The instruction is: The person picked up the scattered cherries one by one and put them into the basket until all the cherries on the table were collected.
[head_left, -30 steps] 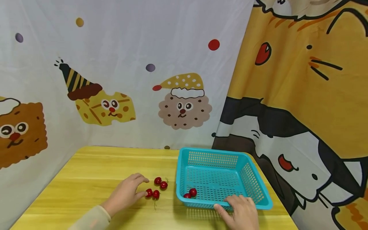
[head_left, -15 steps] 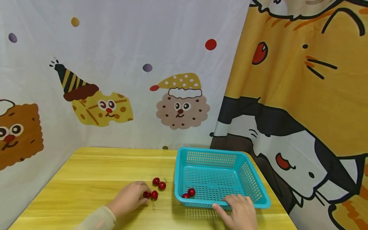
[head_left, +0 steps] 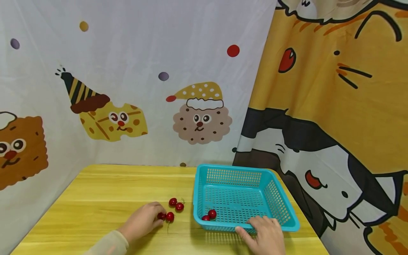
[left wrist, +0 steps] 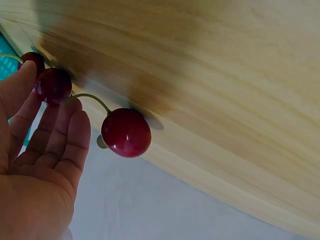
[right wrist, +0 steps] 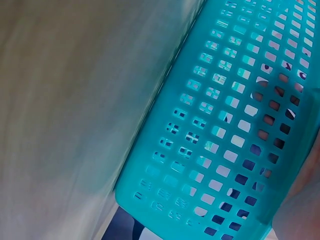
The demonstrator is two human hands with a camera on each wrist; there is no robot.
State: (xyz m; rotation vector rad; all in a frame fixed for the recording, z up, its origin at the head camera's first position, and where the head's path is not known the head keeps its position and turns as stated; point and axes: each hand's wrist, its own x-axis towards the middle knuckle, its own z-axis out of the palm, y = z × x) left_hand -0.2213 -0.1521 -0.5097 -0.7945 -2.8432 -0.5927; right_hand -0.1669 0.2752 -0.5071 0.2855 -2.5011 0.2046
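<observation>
Red cherry point(head_left: 162, 216) sits on the desk point(head_left: 127, 186), at nine o'clock from the blue basket point(head_left: 234, 167). My left hand point(head_left: 142, 220) has just closed its thumb and fingers round it, so I think it is caught. My right hand point(head_left: 265, 233) grips the basket at five o'clock.

A teal basket point(right wrist: 225, 144) with square holes slants between the tabletop point(right wrist: 70, 110) and the grip point(right wrist: 302, 205).

A yellow wood-grain table point(head_left: 127, 187) stands before white cartoon-printed cloth point(head_left: 194, 39) and an orange cat-patterned drape point(head_left: 309, 88).
</observation>
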